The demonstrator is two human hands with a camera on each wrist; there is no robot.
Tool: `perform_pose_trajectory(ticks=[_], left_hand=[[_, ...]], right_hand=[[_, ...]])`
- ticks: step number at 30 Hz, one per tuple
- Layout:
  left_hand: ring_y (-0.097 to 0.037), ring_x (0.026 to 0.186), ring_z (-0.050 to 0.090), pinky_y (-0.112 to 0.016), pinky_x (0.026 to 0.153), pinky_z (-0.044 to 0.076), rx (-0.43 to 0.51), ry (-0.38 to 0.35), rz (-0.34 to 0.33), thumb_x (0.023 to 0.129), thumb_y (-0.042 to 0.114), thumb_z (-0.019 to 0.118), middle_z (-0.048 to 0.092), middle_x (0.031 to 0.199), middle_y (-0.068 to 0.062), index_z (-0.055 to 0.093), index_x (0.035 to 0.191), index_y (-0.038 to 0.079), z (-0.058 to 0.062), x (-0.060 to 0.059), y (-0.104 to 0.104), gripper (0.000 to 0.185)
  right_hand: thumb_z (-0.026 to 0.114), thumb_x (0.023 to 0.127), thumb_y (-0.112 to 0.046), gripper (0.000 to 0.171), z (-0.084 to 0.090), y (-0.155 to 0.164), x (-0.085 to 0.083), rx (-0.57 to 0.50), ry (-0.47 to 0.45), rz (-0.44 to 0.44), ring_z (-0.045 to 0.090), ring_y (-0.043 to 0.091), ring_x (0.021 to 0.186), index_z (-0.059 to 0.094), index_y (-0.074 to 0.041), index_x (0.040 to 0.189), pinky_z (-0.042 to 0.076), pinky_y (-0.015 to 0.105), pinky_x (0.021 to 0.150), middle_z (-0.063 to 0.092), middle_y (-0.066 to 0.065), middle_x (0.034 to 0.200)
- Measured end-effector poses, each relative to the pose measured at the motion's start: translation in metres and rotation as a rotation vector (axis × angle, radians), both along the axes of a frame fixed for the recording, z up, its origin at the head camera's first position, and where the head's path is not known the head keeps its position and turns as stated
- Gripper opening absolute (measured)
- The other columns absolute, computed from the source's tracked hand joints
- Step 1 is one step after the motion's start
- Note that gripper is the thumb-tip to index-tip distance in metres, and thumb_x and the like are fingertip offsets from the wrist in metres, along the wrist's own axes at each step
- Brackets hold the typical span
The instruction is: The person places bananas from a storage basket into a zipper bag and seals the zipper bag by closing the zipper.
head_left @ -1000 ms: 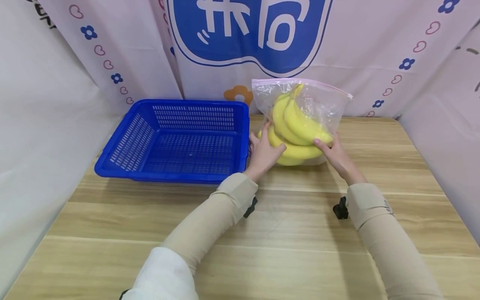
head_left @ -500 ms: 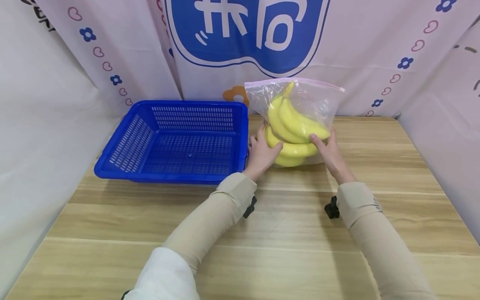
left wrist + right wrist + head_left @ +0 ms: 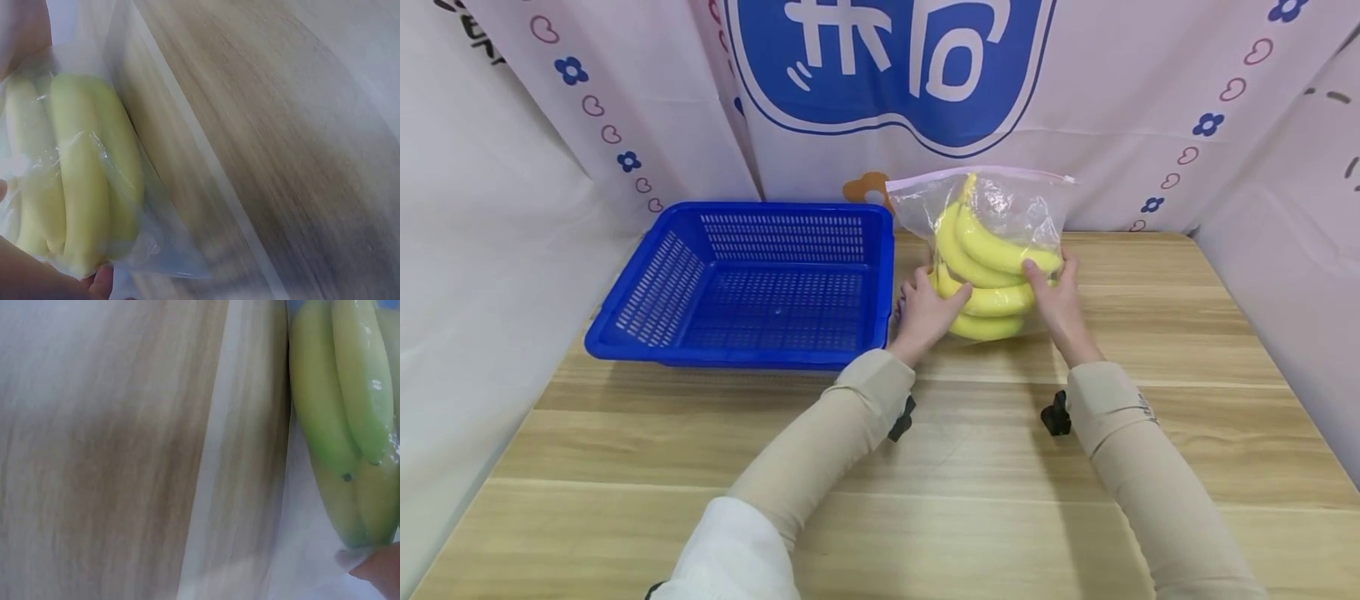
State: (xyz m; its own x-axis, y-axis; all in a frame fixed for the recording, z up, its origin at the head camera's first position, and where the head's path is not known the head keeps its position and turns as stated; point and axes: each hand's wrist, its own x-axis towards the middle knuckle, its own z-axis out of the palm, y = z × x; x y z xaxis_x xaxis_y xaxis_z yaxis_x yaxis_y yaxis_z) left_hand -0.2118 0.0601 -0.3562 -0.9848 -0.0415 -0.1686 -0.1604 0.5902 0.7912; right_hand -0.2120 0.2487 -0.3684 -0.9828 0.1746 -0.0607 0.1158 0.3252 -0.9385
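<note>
A clear zip bag [image 3: 1026,212] with a pink zip strip along its top stands upright at the back of the table, right of the blue basket. Inside it are several yellow bananas [image 3: 992,250], stacked crosswise below and angled above. My left hand [image 3: 927,317] grips the bag's lower left side, thumb across the front. On the opposite side, my right hand [image 3: 1058,307] holds it with the thumb over a banana tip. The left wrist view shows the bananas [image 3: 84,169] through the plastic. Fingers behind the bag are largely hidden.
Close beside my left hand sits a blue plastic basket [image 3: 737,357] with slotted walls and nothing in it. A printed white curtain [image 3: 1120,100] hangs directly behind the wooden table [image 3: 970,500]. Black wrist mounts [image 3: 1057,414] stick out below my cuffs.
The bag has shifted a little to the left, and its zip edge now sits slightly lower. My right hand has moved left along with it, while the left hand has stayed nearly in place.
</note>
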Motion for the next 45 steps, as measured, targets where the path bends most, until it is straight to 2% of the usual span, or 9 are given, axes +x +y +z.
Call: perform_pose_trajectory(ticks=[4,8,14,19,25,34,41,45], left_hand=[[-0.036,0.129,0.041,-0.046,0.107,0.035,0.026,-0.017,-0.001,0.086,0.049,0.062,0.041,0.136,-0.022,0.035,0.143,0.018,-0.002,0.0,0.002,0.071],[-0.033,0.128,0.043,-0.047,0.106,0.036,0.042,-0.032,-0.001,0.085,0.048,0.063,0.044,0.135,-0.021,0.035,0.143,0.021,-0.004,-0.001,0.006,0.07],[-0.032,0.126,0.045,-0.047,0.104,0.038,0.067,-0.038,-0.039,0.086,0.048,0.062,0.048,0.136,-0.017,0.034,0.145,0.018,-0.008,0.0,0.014,0.072],[-0.031,0.125,0.049,-0.045,0.103,0.041,0.094,-0.038,-0.065,0.087,0.049,0.06,0.05,0.136,-0.016,0.035,0.144,0.017,-0.009,0.002,0.019,0.071],[-0.033,0.129,0.047,-0.048,0.106,0.04,0.108,-0.054,-0.094,0.087,0.053,0.057,0.047,0.141,-0.015,0.032,0.146,0.018,-0.01,0.002,0.024,0.073],[-0.035,0.132,0.043,-0.052,0.109,0.035,0.104,-0.065,-0.112,0.09,0.054,0.053,0.046,0.145,-0.013,0.031,0.147,0.02,-0.008,0.004,0.024,0.07],[-0.037,0.134,0.04,-0.052,0.113,0.029,0.083,-0.056,-0.126,0.094,0.052,0.049,0.045,0.146,-0.015,0.033,0.147,0.018,-0.008,0.004,0.023,0.065],[-0.036,0.133,0.042,-0.049,0.113,0.029,0.066,-0.034,-0.137,0.096,0.047,0.046,0.047,0.144,-0.016,0.035,0.147,0.018,-0.009,0.003,0.023,0.06]], right_hand=[[0.043,0.095,-0.055,0.078,0.003,0.003,-0.001,0.023,-0.018,-0.015,0.012,0.036,0.148,0.005,-0.018,0.153,0.012,0.058,0.118,0.01,0.016,0.161],[0.04,0.092,-0.064,0.083,0.009,0.007,-0.001,0.064,-0.084,-0.037,0.012,0.039,0.148,0.004,-0.021,0.153,0.013,0.061,0.117,0.009,0.016,0.161],[0.041,0.088,-0.069,0.088,0.016,0.016,-0.001,0.102,-0.137,-0.079,0.017,0.04,0.146,0.008,-0.019,0.153,0.016,0.061,0.116,0.015,0.018,0.16],[0.04,0.088,-0.07,0.094,0.021,0.023,-0.001,0.139,-0.168,-0.104,0.014,0.041,0.147,0.003,-0.015,0.154,0.014,0.06,0.117,0.012,0.019,0.16],[0.039,0.086,-0.072,0.098,0.026,0.028,-0.002,0.144,-0.218,-0.119,0.015,0.04,0.146,0.001,-0.013,0.154,0.014,0.058,0.118,0.012,0.019,0.16],[0.036,0.088,-0.071,0.096,0.028,0.031,-0.003,0.138,-0.278,-0.129,0.015,0.039,0.147,0.0,-0.013,0.154,0.015,0.057,0.118,0.009,0.018,0.16],[0.033,0.09,-0.069,0.094,0.028,0.032,-0.003,0.168,-0.301,-0.121,0.018,0.04,0.145,0.003,-0.007,0.154,0.018,0.055,0.118,0.011,0.021,0.159],[0.031,0.094,-0.063,0.089,0.026,0.034,-0.004,0.205,-0.298,-0.112,0.019,0.041,0.145,0.006,-0.001,0.152,0.019,0.053,0.118,0.013,0.024,0.158]])
